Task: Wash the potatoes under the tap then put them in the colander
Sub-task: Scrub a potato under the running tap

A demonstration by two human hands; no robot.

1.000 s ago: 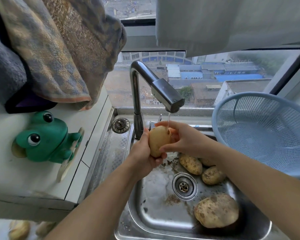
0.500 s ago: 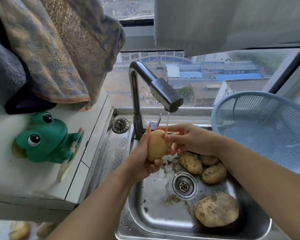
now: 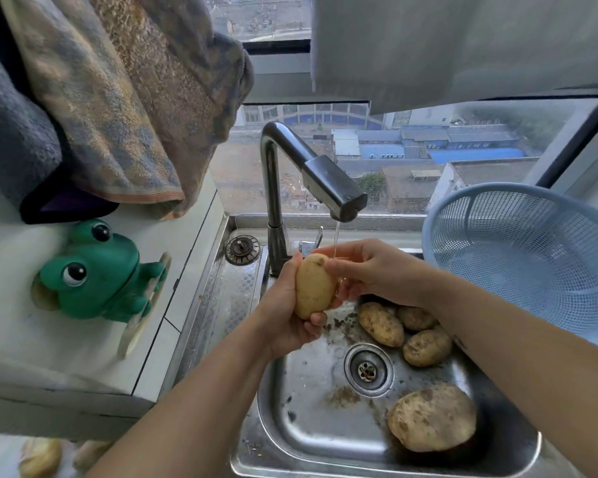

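Muddy potatoes [image 3: 432,417] lie in sink [image 3: 290,426], near right. Left hand [image 3: 283,319] grips pale potato [image 3: 313,288]; right hand [image 3: 370,270] curls onto it under tap [image 3: 335,188] trickle. Wet skin could slip, dropping it into grit. Colander [image 3: 532,267] far right, holds none.

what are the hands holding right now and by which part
The left hand grips the potato round its lower half; the right hand curls over its upper right side.
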